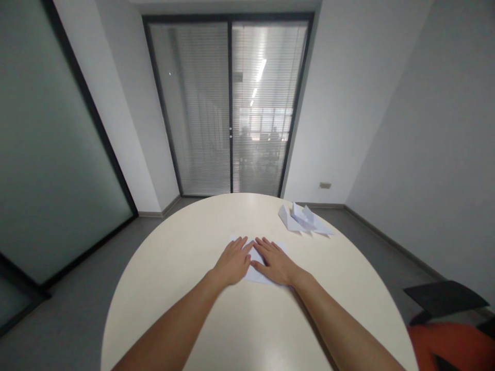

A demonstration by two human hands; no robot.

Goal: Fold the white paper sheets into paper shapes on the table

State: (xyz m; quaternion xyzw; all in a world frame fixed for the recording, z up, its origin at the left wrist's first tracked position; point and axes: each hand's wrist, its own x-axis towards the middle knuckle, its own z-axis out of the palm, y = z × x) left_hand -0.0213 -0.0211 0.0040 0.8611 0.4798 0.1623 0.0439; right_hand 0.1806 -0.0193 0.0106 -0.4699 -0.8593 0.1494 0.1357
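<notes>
A sheet of white paper [258, 275] lies flat on the round cream table [166, 288], mostly covered by my hands. My left hand [233, 262] rests on its left part, fingers stretched out and pointing away from me. On the right part my right hand [275, 262] lies flat, fingers extended forward and thumb reaching toward the left hand. Between the two hands a strip of the paper shows, and the hands nearly meet at the fingertips. Any fold under the palms is hidden.
Folded white paper pieces [303, 217] stand at the table's far right edge. An orange and black chair [450, 340] is at the lower right. Beyond the table are glass doors with blinds [193, 113]; a frosted panel [50, 154] stands at the left.
</notes>
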